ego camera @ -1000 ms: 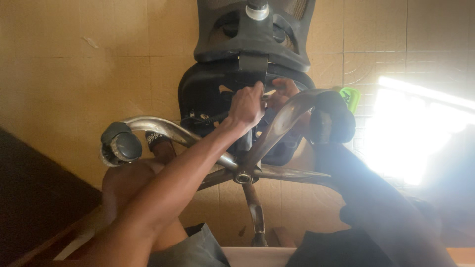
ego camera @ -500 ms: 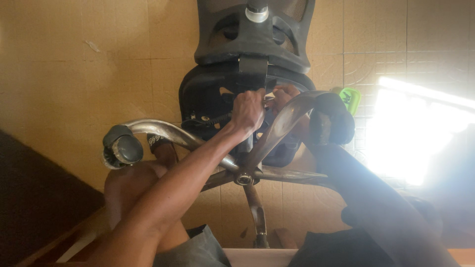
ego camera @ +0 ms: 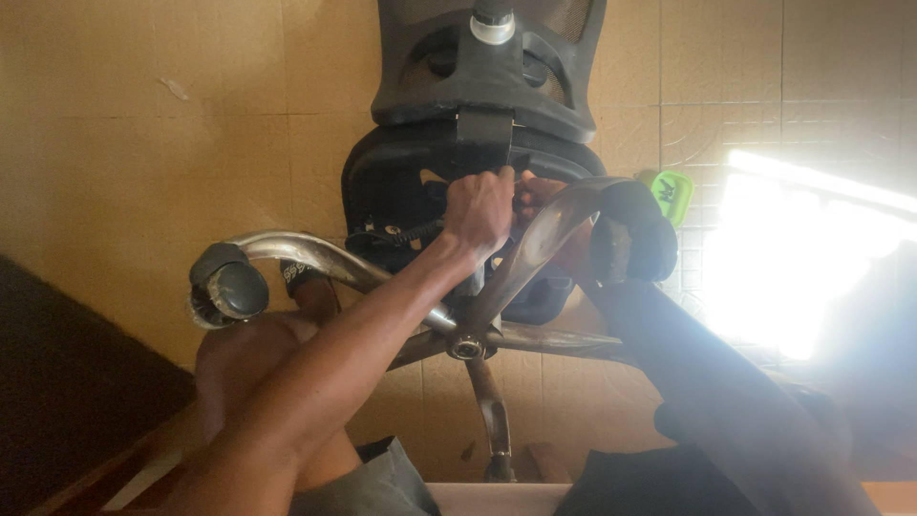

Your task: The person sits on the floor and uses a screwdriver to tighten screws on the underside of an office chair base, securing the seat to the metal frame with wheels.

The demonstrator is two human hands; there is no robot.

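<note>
Chrome base: five-spoke star base [ego camera: 468, 344] of an overturned office chair fills the middle of the view, its hub just below centre, spokes fanning out to 9, 1, 3 and 6 o'clock.
Seat underside: black seat pan [ego camera: 401, 205] lies on the floor at 12 o'clock from the hub, the mechanism beneath it exposed.
Backrest: dark mesh backrest [ego camera: 487, 72] lies further up at 12 o'clock, a grey-capped knob [ego camera: 493, 21] at its top edge.
Left hand: left hand [ego camera: 480, 212] comes in from 7 o'clock and is curled into a tight fist on something at the seat mechanism; what it grips is hidden by the fingers.
Right hand: right hand [ego camera: 546, 191] sits just beside the left, at its 3 o'clock, mostly behind the rising spoke; wide or narrow, I cannot tell.
Casters: one grey caster [ego camera: 227, 287] caps the 9 o'clock spoke, another black caster [ego camera: 635, 234] caps the 1 o'clock spoke.
Knee: bare knee [ego camera: 244, 368] rests under the 9 o'clock spoke.
Green object: small bright green item [ego camera: 673, 196] lies on the floor just behind the black caster.
Floor: tan tiled floor [ego camera: 143, 143] all around, with a glaring patch of sunlight at 3 o'clock.
</note>
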